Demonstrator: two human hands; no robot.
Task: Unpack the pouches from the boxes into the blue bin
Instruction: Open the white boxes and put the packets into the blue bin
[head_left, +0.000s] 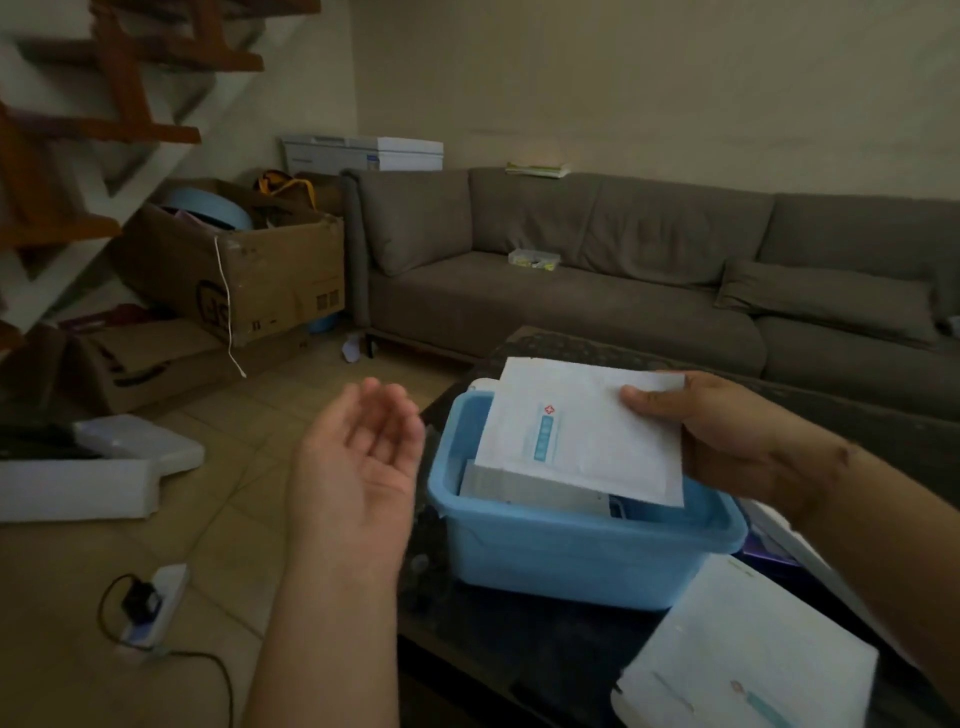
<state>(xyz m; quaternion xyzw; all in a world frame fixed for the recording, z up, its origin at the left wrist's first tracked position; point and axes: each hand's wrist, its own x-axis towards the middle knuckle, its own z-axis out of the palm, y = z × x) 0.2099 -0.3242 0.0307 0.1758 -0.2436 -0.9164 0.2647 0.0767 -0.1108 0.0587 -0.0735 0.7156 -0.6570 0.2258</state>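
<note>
A blue bin (571, 556) stands on a dark low table (519, 654) in front of me. My right hand (727, 431) grips a white pouch (587, 431) with a red cross and blue label by its right edge; the pouch hangs tilted over the bin's opening. More white pouches (530, 488) lie inside the bin beneath it. My left hand (358, 457) hovers left of the bin, palm up, fingers apart, holding nothing. A white box (748, 654) with a teal mark lies on the table at the lower right.
A grey sofa (623, 270) runs behind the table. Cardboard boxes (234, 270) sit under a wooden staircase (104, 104) at the left. White foam pieces (93, 467) and a power strip with cable (150, 608) lie on the tiled floor.
</note>
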